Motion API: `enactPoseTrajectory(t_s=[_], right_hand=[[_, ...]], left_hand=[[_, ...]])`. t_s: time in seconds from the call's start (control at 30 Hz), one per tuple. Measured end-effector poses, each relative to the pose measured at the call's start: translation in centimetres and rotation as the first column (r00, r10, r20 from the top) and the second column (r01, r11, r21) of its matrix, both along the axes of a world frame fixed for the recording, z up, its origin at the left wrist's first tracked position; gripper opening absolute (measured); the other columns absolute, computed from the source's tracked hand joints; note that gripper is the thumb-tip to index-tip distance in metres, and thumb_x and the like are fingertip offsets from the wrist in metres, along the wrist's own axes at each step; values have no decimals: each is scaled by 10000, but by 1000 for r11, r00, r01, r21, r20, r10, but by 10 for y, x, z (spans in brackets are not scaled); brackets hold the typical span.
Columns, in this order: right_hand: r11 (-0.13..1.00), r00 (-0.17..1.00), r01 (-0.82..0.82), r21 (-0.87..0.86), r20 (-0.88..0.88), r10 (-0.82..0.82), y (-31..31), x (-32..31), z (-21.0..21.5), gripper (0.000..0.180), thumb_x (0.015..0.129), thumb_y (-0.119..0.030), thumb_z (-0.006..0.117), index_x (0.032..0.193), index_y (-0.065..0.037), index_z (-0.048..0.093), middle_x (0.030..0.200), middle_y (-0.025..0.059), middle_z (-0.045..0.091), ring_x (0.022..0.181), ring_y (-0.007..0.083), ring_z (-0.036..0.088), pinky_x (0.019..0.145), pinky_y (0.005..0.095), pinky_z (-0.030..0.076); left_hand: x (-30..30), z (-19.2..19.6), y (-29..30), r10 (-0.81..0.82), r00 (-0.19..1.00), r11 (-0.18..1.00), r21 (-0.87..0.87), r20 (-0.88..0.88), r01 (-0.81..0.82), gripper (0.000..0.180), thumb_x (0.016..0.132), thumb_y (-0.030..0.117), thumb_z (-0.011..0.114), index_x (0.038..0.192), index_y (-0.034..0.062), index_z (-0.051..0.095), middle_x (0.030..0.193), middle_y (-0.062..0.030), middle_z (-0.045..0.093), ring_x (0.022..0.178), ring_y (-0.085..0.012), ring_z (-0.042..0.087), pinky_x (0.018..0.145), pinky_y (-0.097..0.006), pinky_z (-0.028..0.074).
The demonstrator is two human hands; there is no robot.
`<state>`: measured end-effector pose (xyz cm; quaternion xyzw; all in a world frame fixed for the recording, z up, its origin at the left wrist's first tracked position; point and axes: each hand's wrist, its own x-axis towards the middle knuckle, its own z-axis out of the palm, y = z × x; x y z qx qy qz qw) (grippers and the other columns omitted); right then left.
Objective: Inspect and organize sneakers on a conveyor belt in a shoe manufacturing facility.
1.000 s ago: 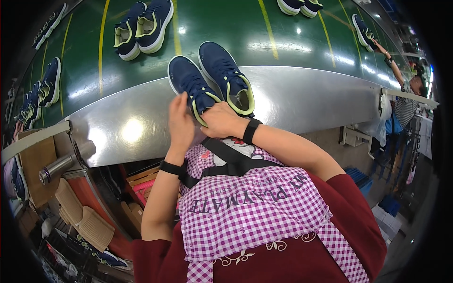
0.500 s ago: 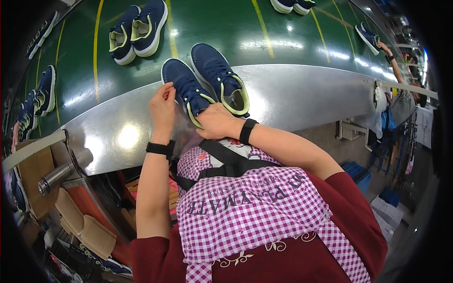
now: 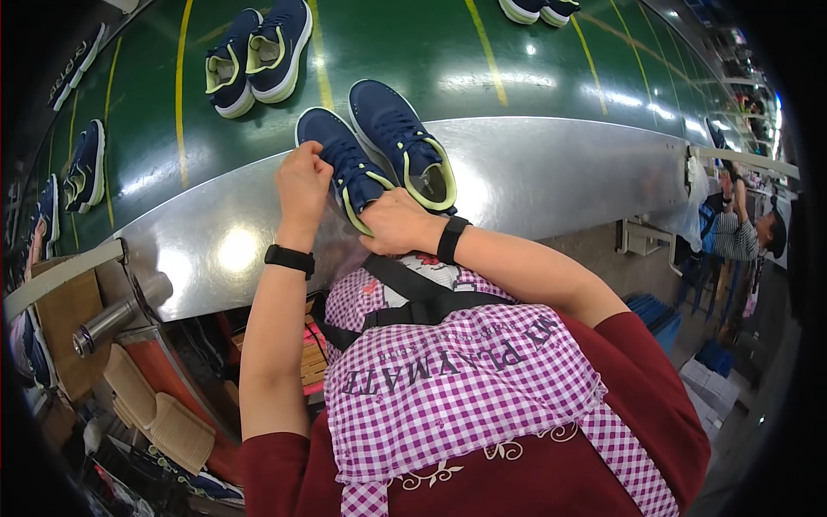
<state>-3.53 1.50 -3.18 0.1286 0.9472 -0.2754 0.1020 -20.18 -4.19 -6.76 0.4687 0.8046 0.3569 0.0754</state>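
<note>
A pair of navy sneakers with pale yellow-green trim stands side by side at the near edge of the green conveyor belt. My left hand (image 3: 301,177) is closed on the laces at the middle of the left sneaker (image 3: 338,159). My right hand (image 3: 394,222) grips the same sneaker at its heel opening, covering the back of it. The right sneaker (image 3: 405,142) stands untouched just beside it. Both wrists wear black bands.
The metal ledge (image 3: 560,168) runs along the green belt (image 3: 413,52). Another navy pair (image 3: 258,53) sits further out, more pairs left (image 3: 86,164) and top (image 3: 530,9). Cardboard pieces (image 3: 164,422) and a metal roller (image 3: 112,319) lie lower left. Another person (image 3: 745,233) works at right.
My left hand slid from the heel area up along the left sneaker to its laces. My right hand stayed at the heel. The view shifted slightly.
</note>
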Motion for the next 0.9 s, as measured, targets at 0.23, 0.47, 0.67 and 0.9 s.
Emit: enactPoseTrajectory(t_s=[0.23, 0.47, 0.67, 0.9], right_hand=[[999, 999, -36, 4, 24, 36, 0, 1, -1, 316, 738, -303, 601, 723, 12, 627, 672, 190, 618, 675, 344, 633, 664, 427, 493], [1000, 1000, -20, -3, 22, 20, 2, 3, -4, 328, 735, -311, 601, 701, 13, 637, 656, 193, 618, 669, 345, 634, 657, 428, 493], [999, 999, -39, 6, 14, 39, 4, 2, -1, 321, 728, -305, 596, 680, 10, 638, 644, 193, 614, 655, 349, 630, 637, 428, 489], [1000, 999, -8, 6, -34, 8, 2, 4, -5, 312, 713, -296, 593, 670, 10, 637, 648, 199, 616, 670, 356, 631, 654, 429, 489]], left_hand=[[3, 0, -1, 26, 977, 999, 42, -211, -17, 234, 717, 12, 607, 948, 11, 641, 738, -101, 623, 656, -250, 598, 636, -348, 484], [31, 0, -17, 139, 973, 975, 146, 182, -166, 390, 821, 1, 463, 1202, 25, 544, 1076, -171, 593, 982, -282, 578, 842, -352, 453], [22, 4, -27, -2, 993, 1000, -30, 119, 6, 490, 795, -41, 442, 1272, 60, 497, 1168, -184, 560, 1110, -327, 518, 940, -395, 409], [7, 19, 6, -467, 804, 877, -309, -368, 368, 546, 768, -34, 456, 1290, 119, 495, 1318, -63, 512, 1256, -297, 432, 1031, -449, 304]])
